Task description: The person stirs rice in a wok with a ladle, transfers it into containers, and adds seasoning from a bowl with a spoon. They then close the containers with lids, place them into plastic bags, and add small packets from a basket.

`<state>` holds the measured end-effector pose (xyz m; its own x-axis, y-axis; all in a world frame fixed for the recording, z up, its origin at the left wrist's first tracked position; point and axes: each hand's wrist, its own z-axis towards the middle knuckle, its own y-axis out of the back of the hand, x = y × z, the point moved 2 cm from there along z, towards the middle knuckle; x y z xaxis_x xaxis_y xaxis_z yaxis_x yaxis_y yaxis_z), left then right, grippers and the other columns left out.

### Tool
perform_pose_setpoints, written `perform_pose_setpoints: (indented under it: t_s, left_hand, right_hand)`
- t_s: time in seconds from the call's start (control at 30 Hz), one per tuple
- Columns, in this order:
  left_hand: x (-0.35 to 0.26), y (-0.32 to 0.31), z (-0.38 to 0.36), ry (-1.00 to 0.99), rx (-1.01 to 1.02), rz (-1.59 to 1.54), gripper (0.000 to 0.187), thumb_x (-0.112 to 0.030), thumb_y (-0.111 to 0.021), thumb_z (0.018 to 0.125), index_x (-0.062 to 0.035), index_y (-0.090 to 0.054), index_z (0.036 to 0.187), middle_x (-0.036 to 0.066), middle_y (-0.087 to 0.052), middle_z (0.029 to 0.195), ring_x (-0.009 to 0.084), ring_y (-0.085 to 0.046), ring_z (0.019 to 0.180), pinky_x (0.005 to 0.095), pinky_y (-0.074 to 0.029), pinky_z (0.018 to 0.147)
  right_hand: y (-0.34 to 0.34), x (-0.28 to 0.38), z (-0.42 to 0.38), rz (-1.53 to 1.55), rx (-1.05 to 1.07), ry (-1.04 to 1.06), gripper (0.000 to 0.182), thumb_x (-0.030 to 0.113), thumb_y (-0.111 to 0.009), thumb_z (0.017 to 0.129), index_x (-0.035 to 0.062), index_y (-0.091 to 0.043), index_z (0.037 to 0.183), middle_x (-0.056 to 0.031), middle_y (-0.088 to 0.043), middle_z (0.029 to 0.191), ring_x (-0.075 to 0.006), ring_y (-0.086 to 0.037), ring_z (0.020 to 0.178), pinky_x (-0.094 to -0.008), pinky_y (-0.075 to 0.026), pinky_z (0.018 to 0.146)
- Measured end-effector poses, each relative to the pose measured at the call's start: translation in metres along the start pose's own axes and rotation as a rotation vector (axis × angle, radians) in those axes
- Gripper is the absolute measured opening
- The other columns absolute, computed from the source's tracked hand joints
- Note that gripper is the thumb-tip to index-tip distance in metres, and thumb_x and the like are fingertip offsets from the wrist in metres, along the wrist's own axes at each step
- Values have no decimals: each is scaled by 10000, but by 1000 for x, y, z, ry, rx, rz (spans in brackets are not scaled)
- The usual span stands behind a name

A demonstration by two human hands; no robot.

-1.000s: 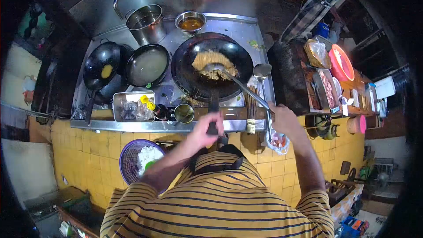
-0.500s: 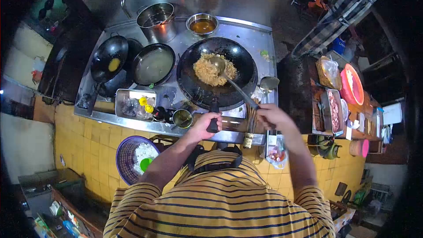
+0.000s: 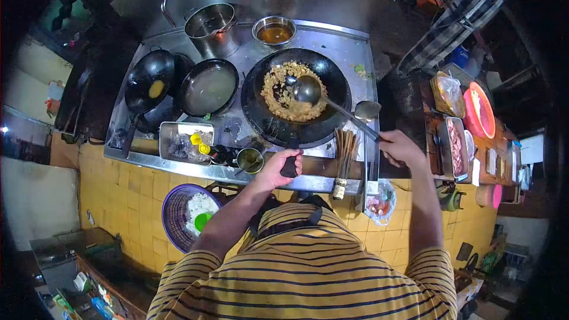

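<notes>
My left hand (image 3: pixel 277 169) is wrapped around the dark handle of a large black wok (image 3: pixel 258 117) on the stove. Inside the wok, brown fried rice (image 3: pixel 277 102) lies in a ring with a gap near its middle. My right hand (image 3: pixel 403 149) grips the end of a long-handled ladle (image 3: pixel 307 89). Its bowl rests over the right part of the rice, rounded side up. A bundled bamboo brush (image 3: pixel 344 157) lies at the stove's front edge between my hands. A spatula (image 3: pixel 367 110) sits just right of the wok.
Left of the wok are a pan of cloudy liquid (image 3: pixel 208 89), a smaller wok (image 3: pixel 148 86), a steel pot (image 3: pixel 210 29) and a metal tray (image 3: pixel 168 142). A bowl of brown liquid (image 3: pixel 274 31) stands behind. A purple basket of rice (image 3: pixel 170 225) is below left.
The ladle has moved right and turned over, and my right hand has shifted right with it. The rice has spread from a heap into a ring. My left hand stays on the handle.
</notes>
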<state>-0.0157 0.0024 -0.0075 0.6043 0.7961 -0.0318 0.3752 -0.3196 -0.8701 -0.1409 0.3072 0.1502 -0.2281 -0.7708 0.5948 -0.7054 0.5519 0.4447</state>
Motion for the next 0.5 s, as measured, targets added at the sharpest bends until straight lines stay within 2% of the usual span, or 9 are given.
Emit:
perform_pose_setpoints:
  t_s: [0.07,0.13,0.17,0.23,0.27,0.3,0.33,0.4,0.5]
  left_hand:
    - [-2,6,5,3,-9,9,135,-142,-608,871,-46,-543,941,27,-544,724,134,-539,621,278,-455,557]
    - [-3,9,7,1,-19,18,140,-144,-607,868,-41,-542,935,29,-538,715,134,-536,614,275,-450,552]
    - [-4,9,7,19,-12,5,141,-136,-606,866,-39,-543,948,27,-536,725,128,-529,612,272,-450,554]
    - [-8,10,6,32,2,7,147,-122,-610,855,-37,-543,955,19,-530,729,116,-512,604,265,-445,551]
    - [-7,11,3,45,4,10,147,-122,-610,855,-37,-543,955,19,-530,729,116,-512,604,265,-445,551]
    - [-7,8,-2,28,11,14,149,-118,-609,853,-35,-542,957,15,-527,726,112,-507,602,261,-437,543]
    - [-8,5,-8,9,17,18,151,-113,-607,850,-33,-540,959,10,-525,723,108,-503,599,257,-428,536]
    - [-5,-5,-33,44,2,-45,95,-97,-585,848,-38,-533,902,13,-511,681,104,-505,571,252,-432,515]
    - [43,13,-92,2,54,316,94,-102,-589,850,-44,-532,804,27,-525,670,140,-543,604,285,-473,555]
  right_hand:
    - [-47,-1,38,-366,-326,163,359,142,-535,858,45,-582,1201,-168,-626,707,-237,-624,551,-366,-510,518]
    - [-113,5,66,-614,-628,346,433,181,-537,843,82,-550,1264,-212,-642,813,-289,-663,710,-390,-528,677]
    - [-118,1,55,-612,-633,339,433,181,-537,843,82,-550,1264,-212,-642,813,-289,-663,710,-390,-528,677]
    - [-113,-4,18,-391,-301,268,478,218,-542,847,111,-526,1313,-236,-648,1014,-376,-637,929,-421,-505,823]
    - [-93,-7,-9,-362,-183,186,532,187,-537,850,136,-472,1376,-209,-660,997,-313,-654,887,-389,-508,832]
    - [-76,-20,-32,-269,-178,286,538,132,-533,848,135,-467,1382,-175,-677,956,-249,-657,818,-368,-520,801]
    - [-59,-15,-53,-388,-148,71,540,88,-528,841,128,-472,1377,-147,-687,948,-217,-656,793,-362,-530,781]
    - [-56,-19,-70,-498,-362,155,522,98,-552,824,133,-497,1342,-210,-657,962,-378,-641,850,-418,-523,769]
    - [-73,-11,-75,-598,-562,211,510,119,-567,817,133,-504,1323,-239,-633,947,-419,-603,883,-472,-504,782]
